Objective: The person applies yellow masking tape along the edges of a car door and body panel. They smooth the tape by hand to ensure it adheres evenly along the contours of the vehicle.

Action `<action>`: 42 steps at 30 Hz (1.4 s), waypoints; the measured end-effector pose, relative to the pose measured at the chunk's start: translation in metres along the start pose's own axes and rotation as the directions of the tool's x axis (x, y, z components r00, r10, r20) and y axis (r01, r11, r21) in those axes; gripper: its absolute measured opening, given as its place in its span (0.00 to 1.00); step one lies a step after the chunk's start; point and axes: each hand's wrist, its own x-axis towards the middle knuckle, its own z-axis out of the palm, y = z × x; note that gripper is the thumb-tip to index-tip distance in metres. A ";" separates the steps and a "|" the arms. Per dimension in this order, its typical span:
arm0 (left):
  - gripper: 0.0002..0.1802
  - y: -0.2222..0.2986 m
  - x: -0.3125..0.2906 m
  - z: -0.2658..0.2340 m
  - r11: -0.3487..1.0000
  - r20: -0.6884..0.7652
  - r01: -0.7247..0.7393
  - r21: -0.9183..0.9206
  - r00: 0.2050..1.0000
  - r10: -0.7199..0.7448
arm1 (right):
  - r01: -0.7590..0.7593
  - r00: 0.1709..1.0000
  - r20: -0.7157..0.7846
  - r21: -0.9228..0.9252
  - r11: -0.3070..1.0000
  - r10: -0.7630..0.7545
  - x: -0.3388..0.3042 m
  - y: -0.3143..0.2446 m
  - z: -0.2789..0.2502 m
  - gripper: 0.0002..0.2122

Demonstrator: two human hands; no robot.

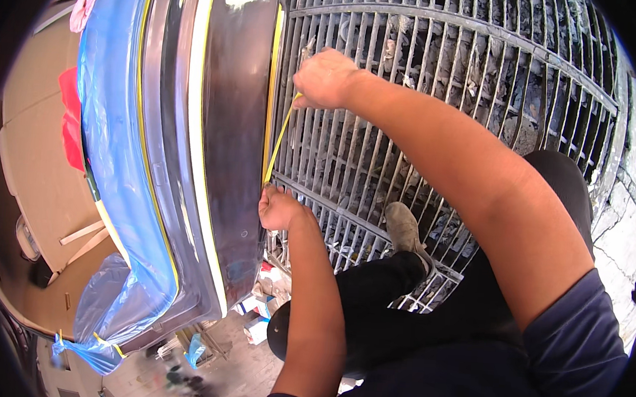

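Head view: a narrow yellow strand [281,139] is held slantwise between two bare hands, beside the outer edge of a dark panel [236,135]. Its upper end is pinched in the right hand [327,79], thumb and fingers closed together, raised over the floor grating [446,16]. Its lower end is met by the left hand [279,209], whose fingertips are gathered at the panel edge; whether the strand is clamped there or only pressed cannot be told. The span between appears straight and taut. A yellow strip [275,58] lies along the same edge, alongside the strand. Blue film [114,77] is draped further left.

Step in hand, as judged: masking tape is being worked at the panel edge. Whether it is being laid or peeled cannot be settled from this view. For the next move, even tension and a steady pull angle from the right hand are judged necessary, with the contact point controlled by the left fingertips. Slack could let the strand twist or stick to itself.
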 end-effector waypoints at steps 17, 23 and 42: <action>0.10 -0.015 -0.001 0.005 0.990 -0.053 -0.139 0.010 0.989 0.139 | -0.081 0.992 -0.082 0.174 0.981 0.096 0.028 -0.008 0.008 0.26; 0.11 -0.023 0.006 0.003 0.977 -0.043 -0.209 0.047 0.977 0.211 | -0.119 0.990 -0.046 0.199 0.973 0.131 0.033 -0.011 0.009 0.26; 0.31 -0.021 0.004 -0.008 0.940 -0.033 -0.161 0.300 0.983 0.178 | -0.162 0.984 -0.036 0.246 0.956 0.176 0.037 -0.015 0.008 0.23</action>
